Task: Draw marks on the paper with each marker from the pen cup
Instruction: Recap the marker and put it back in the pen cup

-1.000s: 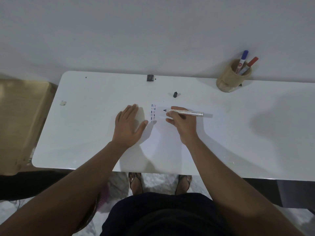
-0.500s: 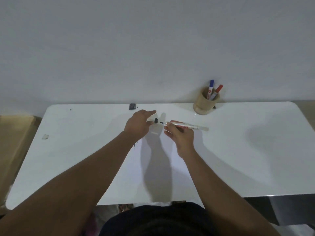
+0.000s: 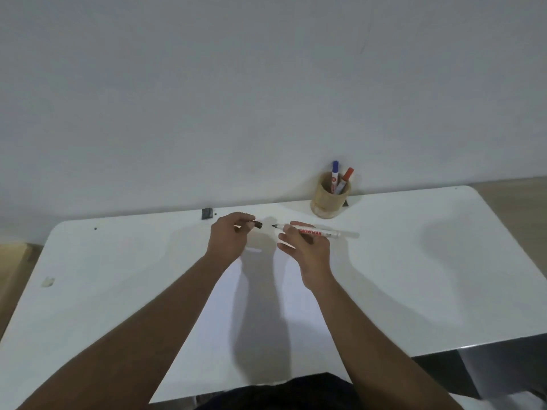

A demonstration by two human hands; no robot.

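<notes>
Holding the marker (image 3: 319,232) level above the desk (image 3: 414,261), the right hand (image 3: 307,250) pinches the barrel near the tip end, nib pointing left, tail end sticking out to the right. Left hand (image 3: 229,236) is closed on the black cap (image 3: 258,224), held between fingertips just left of the nib; cap and nib are apart w/ a small gap, roughly in line. Paper (image 3: 260,321) lies flat on the desk below both hands and forearms, near edge toward the person; any marks on it are hidden or too faint to tell. Cup (image 3: 330,199) stands at the back of the desk by the wall, w/ a blue marker (image 3: 335,176) and a red marker (image 3: 344,180) upright-ish inside, caps up. Handling, as judged: marker is light, rigid, smooth plastic, so a two- or three-finger pinch approx. mid-barrel is enough; grip nearer the nib gives better aim for capping. Cap is small and easy to drop or roll; hold it by the sides, open end facing the nib. Nib is soft felt; push straight, not at an angle. Paper is thin, slides easily on the glossy top; pin it w/ a flat palm when drawing.
</notes>
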